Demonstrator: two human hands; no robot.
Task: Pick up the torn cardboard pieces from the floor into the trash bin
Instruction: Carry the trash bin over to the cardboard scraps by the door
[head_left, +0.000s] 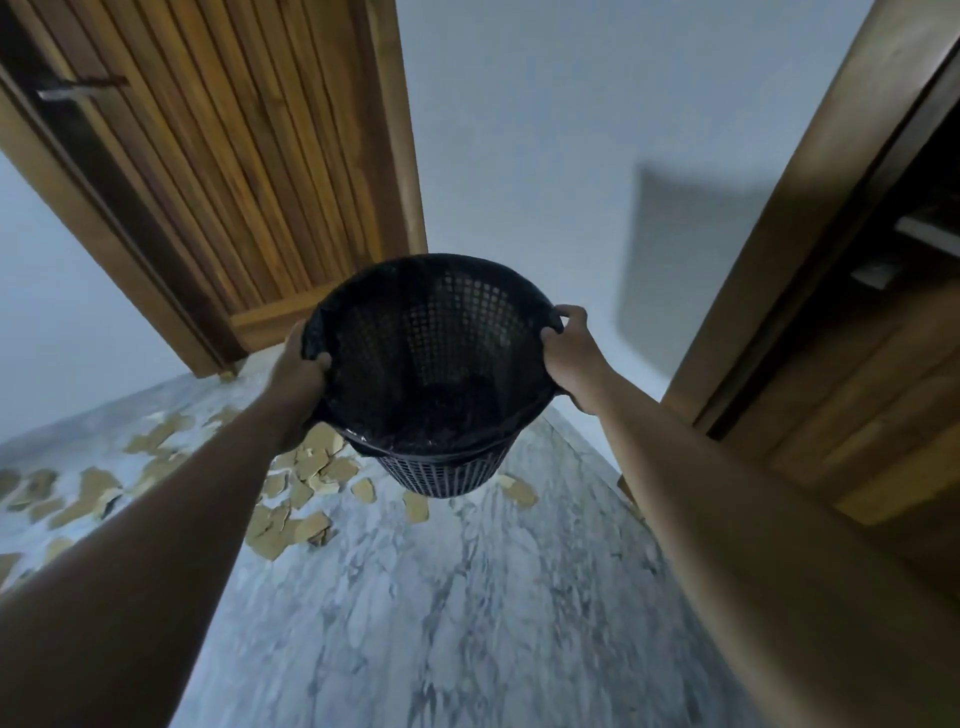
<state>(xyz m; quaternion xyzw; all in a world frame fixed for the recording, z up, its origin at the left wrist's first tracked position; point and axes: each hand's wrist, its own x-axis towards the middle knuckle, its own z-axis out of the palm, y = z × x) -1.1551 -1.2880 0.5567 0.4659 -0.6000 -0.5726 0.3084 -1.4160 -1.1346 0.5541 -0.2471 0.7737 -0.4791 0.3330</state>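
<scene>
A round black plastic trash bin (441, 470) with small square holes in its wall is held up in the air by both hands, above the grey and white marble floor (441, 597). It is tipped so that its open mouth is turned towards the camera. A black bag is fitted inside it and folded over the rim.

The left side of the rim is gripped by the left hand (301, 369), with the thumb curled inside the bin. The right side of the rim is gripped by the right hand (569, 348), with its fingers wrapped over the edge. Parts of both hands are hidden behind the rim.

The bottom of the bin is very dark, so what lies in it cannot be made out.

Many torn brown cardboard pieces (311, 525) are spread on the floor, to the left of and below the bin. Some are hidden behind the left arm and the bin, and some are cut off at the left edge.

A brown wooden slatted door (234, 156) is seen behind the bin, beside a plain white wall (545, 130). Dark wooden furniture (831, 338) is seen on the right, but it is blurred and cut off.
</scene>
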